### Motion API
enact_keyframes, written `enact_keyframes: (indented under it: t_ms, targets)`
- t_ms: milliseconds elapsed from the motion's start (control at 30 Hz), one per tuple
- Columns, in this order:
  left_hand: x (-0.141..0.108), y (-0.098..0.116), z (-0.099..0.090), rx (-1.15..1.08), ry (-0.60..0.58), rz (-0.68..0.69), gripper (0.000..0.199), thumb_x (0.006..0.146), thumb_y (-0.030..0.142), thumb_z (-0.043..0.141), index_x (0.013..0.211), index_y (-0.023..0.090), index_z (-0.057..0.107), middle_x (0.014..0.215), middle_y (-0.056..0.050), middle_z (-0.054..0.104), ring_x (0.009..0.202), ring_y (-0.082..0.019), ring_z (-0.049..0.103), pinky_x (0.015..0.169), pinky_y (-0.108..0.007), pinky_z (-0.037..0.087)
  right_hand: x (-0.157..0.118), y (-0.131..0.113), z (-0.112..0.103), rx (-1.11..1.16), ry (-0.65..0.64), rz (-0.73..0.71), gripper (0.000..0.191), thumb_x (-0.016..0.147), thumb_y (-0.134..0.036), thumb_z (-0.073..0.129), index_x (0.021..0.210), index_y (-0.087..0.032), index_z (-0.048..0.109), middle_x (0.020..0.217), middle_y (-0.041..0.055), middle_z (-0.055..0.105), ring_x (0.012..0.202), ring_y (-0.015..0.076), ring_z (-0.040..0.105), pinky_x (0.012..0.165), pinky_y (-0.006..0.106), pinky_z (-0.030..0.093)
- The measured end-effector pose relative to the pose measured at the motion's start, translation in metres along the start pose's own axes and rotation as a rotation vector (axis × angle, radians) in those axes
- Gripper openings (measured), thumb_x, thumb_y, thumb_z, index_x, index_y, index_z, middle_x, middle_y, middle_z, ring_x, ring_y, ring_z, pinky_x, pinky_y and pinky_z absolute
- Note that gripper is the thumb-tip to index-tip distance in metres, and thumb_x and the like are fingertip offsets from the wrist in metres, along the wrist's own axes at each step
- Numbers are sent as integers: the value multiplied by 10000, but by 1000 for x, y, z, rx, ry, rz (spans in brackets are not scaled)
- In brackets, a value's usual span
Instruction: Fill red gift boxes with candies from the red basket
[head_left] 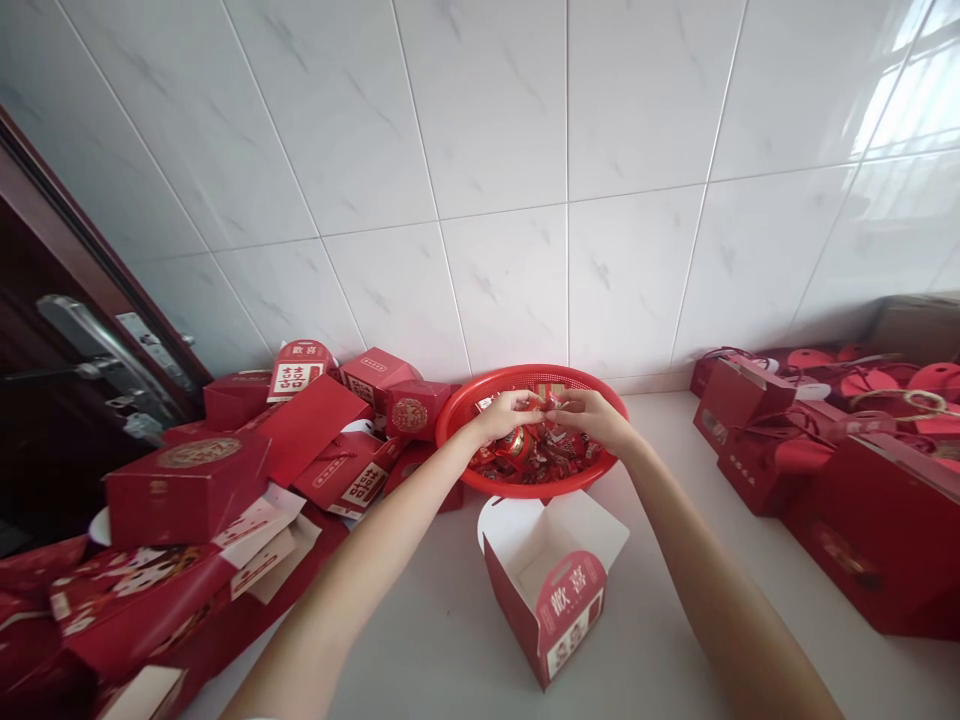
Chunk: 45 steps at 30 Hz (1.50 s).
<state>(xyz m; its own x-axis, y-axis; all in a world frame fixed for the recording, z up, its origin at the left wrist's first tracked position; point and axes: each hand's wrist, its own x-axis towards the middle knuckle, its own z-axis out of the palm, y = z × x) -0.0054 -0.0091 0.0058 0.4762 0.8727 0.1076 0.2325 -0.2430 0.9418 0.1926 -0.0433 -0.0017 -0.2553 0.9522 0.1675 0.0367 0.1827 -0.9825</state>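
Over a red plastic basket (611, 393), my left hand (508, 413) and my right hand (592, 418) meet with bent, closed fingers. A small red-wrapped candy (537, 404) is pinched between them, partly covered by the fingertips. Below the hands the basket holds many wrapped candies (570, 452), most in red and gold. Between my forearms stands an open red gift box (512, 592) with a white inside and flaps spread. Its rounded front flap carries white characters, and I see nothing lying on its pale inner floor.
Red gift boxes (187, 490) lie in a loose pile on the left, near a dark door with a metal handle (90, 335). More red boxes (885, 530), some with cords, line the right side. A tiled wall (502, 290) closes off the back of the white surface.
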Motion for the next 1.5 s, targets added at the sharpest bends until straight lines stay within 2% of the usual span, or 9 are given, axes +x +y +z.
enact_keyframes:
  t_ms: [267,433,533,667,833,967,1100,1267,1500]
  targets:
    - [1,0,-1,-10,105,-21,399,733,564,744,839,180,720,918,-40,735,948,-224,648,872,-333,479,1,2,1,10,103,9,105,694,-204,751,763,-179,676,706,9,693,648,150,654,640,269,576]
    - [2,1,-2,44,149,-3,449,831,584,635,992,172,712,822,-43,722,876,-209,662,882,-323,488,1,5,0,-114,191,3,417,604,-148,787,1003,-204,678,1023,63,705,1009,245,670,746,323,581]
    - [3,2,-1,54,190,15,470,874,565,593,1111,171,691,997,-76,746,980,-214,672,932,-309,488,1,6,0,-135,85,-126,522,642,-205,801,1143,-250,662,1191,56,671,1202,263,600,917,384,552]
    - [5,1,1,99,199,-78,512,935,614,489,1141,192,692,1196,-83,722,1108,-215,660,999,-279,467,1,4,4,-226,-131,-167,666,702,-398,826,1313,-271,594,1296,87,635,1062,252,666,940,439,533]
    - [6,4,2,172,269,-217,607,959,670,393,1206,189,668,1386,-106,642,1253,-279,590,1032,-337,449,2,3,23,-507,-107,-164,960,592,-459,915,1431,-258,493,1169,115,682,1046,314,662,907,453,509]
    - [5,9,3,189,267,-275,601,981,643,355,1186,199,705,1390,-97,650,1315,-299,541,1031,-348,444,5,4,34,-598,-18,-220,657,684,-300,842,1280,-229,575,1074,87,717,1024,308,660,870,410,501]
    - [5,7,3,149,244,-160,499,978,563,425,1161,218,736,1271,-65,717,1252,-279,586,1026,-367,458,7,4,29,-331,169,-176,149,818,-317,675,925,-225,630,885,35,734,846,225,682,792,349,525]
    - [6,1,4,32,215,50,435,869,562,623,952,154,748,1073,-70,751,1124,-259,622,968,-346,469,3,-1,20,160,284,30,189,750,-359,702,857,-223,627,900,40,734,806,215,692,644,297,544]
    - [2,5,5,-81,157,80,499,791,669,663,831,173,700,840,-26,714,855,-193,655,799,-302,503,8,4,9,492,234,-13,278,637,-371,777,825,-220,638,809,5,688,751,182,656,601,279,539]
